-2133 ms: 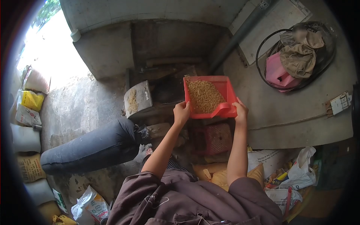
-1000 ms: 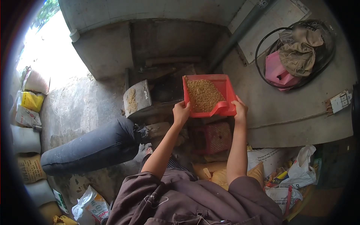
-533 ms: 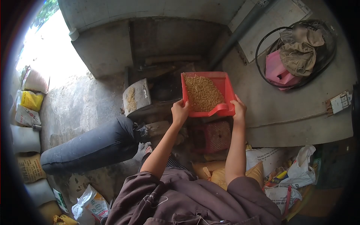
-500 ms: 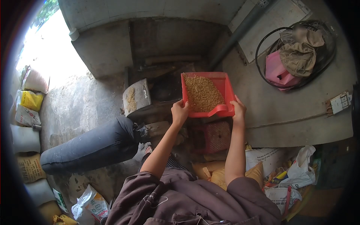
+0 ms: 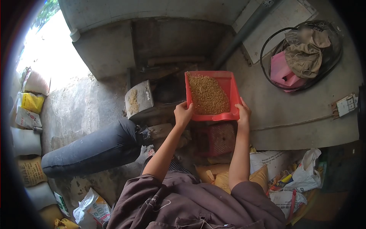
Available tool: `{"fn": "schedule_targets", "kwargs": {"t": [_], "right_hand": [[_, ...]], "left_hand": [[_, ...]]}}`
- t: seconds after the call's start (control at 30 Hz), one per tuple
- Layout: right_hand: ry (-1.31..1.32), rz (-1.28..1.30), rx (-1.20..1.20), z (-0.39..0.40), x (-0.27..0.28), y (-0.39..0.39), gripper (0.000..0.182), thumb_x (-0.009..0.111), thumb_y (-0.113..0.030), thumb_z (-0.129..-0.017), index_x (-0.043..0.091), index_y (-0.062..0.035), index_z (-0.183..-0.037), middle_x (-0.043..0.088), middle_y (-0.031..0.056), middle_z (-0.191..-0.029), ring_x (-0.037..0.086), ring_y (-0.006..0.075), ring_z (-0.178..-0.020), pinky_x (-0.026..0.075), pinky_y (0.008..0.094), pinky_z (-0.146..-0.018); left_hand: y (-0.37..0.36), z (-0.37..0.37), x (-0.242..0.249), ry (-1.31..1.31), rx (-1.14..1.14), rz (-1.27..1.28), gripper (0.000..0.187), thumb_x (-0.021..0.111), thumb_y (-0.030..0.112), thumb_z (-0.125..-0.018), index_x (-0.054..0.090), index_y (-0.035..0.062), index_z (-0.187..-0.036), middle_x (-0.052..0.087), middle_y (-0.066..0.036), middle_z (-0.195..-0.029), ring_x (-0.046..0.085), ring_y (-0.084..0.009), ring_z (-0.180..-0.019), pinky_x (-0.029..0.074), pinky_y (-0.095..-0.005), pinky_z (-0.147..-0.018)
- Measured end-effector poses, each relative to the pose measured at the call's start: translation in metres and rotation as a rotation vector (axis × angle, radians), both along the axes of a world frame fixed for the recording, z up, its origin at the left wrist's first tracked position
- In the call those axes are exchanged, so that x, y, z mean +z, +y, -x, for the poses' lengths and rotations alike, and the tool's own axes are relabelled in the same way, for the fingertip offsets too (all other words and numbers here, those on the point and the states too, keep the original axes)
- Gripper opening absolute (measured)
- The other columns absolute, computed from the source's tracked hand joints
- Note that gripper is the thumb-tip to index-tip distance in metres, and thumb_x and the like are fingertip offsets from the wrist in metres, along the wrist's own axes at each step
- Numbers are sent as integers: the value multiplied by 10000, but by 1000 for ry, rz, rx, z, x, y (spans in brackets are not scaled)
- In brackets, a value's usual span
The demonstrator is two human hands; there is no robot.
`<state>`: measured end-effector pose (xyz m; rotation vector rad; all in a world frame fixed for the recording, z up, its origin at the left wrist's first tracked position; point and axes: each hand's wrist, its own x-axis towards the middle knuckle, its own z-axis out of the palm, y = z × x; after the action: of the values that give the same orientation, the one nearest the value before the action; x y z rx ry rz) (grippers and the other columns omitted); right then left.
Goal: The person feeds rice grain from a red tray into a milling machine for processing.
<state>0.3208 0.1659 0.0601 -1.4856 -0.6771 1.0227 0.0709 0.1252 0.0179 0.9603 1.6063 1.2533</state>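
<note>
I hold a red plastic winnowing tray [image 5: 231,82] up in front of me with both hands. A heap of golden-brown grain [image 5: 207,95] lies in it, spread from the far edge toward me. My left hand [image 5: 183,113] grips the tray's near left corner. My right hand [image 5: 244,112] grips its near right corner. Below the tray a red perforated crate [image 5: 215,139] sits on the ground.
A grey metal box [image 5: 139,101] with some grain on it stands left of the tray. A dark long sack [image 5: 89,150] lies to the left. Filled bags [image 5: 28,110] line the left edge. A hoop [image 5: 301,51] with cloth hangs at right. Plastic bags [image 5: 301,177] lie at lower right.
The tray has tipped a little, its near edge raised, and the grain has slid nearer to me. Both hands keep their grip at the corners.
</note>
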Motion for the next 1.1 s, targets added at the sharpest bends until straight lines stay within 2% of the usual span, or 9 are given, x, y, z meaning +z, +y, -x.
{"fn": "schedule_targets", "kwargs": {"t": [0.3,0.4,0.5,0.53,0.73,0.8,0.83,1.0,1.1], "right_hand": [[23,-4,133,-4,-2,-1,439,580,2,-752,534,-11,-1188,596,141,-1059,586,173,-876,472,279,-781],[138,-189,91,12,5,-18,522,564,-137,-831,390,-11,-1306,479,158,-1240,506,189,-1060,415,311,-890],[-104,-409,-71,29,-11,-48,742,552,-294,-861,117,-30,-1401,268,164,-1382,299,241,-1261,270,371,-1023],[-104,-413,-74,42,-11,-63,742,552,-294,-861,117,-30,-1401,268,164,-1382,299,241,-1261,270,371,-1023],[-667,-674,31,107,-16,-82,788,683,-307,-765,235,-20,-1346,300,151,-1330,350,242,-1201,291,367,-1000],[-422,-423,-337,115,-10,-68,584,725,-216,-721,400,-3,-1157,431,121,-1157,450,215,-1037,365,341,-910],[-253,-379,-424,118,3,-59,347,681,-211,-754,458,-17,-935,494,71,-942,488,176,-853,410,323,-786],[-149,-363,-526,109,4,-37,239,589,-228,-823,466,-24,-799,496,48,-790,469,158,-741,404,317,-692],[-7,-477,-599,98,-2,-28,230,597,-212,-814,459,-31,-787,481,38,-779,453,151,-727,395,305,-692]], "left_hand": [[18,-2,-36,-117,-93,117,237,568,134,-670,639,-42,-812,638,-132,-689,626,-190,-656,476,-317,-631],[21,-7,-42,-176,-49,5,205,542,99,-668,625,-47,-785,622,-117,-666,601,-164,-621,467,-310,-611],[17,-12,-26,-190,-1,-38,195,533,80,-676,613,-49,-799,610,-107,-652,588,-150,-605,460,-305,-598],[19,-14,-18,-172,33,-53,200,527,70,-680,609,-51,-817,609,-104,-651,587,-147,-603,459,-302,-593],[11,-31,-3,-88,110,-70,178,525,64,-689,592,-47,-812,609,-105,-642,602,-175,-599,461,-312,-580],[7,-36,6,-171,106,-78,166,529,74,-692,584,-43,-797,611,-124,-643,615,-209,-614,465,-329,-590],[5,-40,6,-119,89,-72,169,534,82,-692,581,-42,-796,610,-135,-644,621,-223,-627,466,-336,-596],[6,-53,3,-60,85,-36,183,547,111,-689,575,-38,-791,605,-165,-653,627,-289,-668,470,-371,-633],[2,-40,19,2,43,-72,324,616,146,-695,536,-30,-955,598,-166,-765,605,-303,-729,464,-378,-682]]}}
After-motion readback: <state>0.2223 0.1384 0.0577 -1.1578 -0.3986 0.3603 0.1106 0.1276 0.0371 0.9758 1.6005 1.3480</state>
